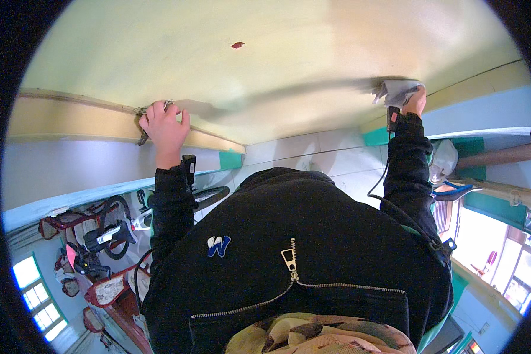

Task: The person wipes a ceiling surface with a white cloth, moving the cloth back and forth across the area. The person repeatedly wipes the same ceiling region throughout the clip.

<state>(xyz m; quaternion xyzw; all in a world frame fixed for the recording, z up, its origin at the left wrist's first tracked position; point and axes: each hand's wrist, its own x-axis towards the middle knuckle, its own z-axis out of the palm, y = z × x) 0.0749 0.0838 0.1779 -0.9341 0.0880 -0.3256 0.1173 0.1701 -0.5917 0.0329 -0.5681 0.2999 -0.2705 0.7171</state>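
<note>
My left hand (164, 128) curls over a dark metal door handle (142, 138) at the left edge of a pale yellow door (283, 57). The fingers hide most of the handle, and silvery metal shows beside them. My right hand (416, 101) holds a crumpled whitish cloth (398, 90) at the right side of the door panel. The cloth lies against or very near the surface and casts a long shadow across it. A small red mark (237, 45) shows on the door away from both hands.
Pale floor tiles (292, 148) lie below the door. A bicycle wheel (212, 197) and red-framed chairs (108, 292) stand behind on the left. On the right are a white plastic bag (443, 161) and a bright window (520, 274). A cable (382, 179) hangs along my right sleeve.
</note>
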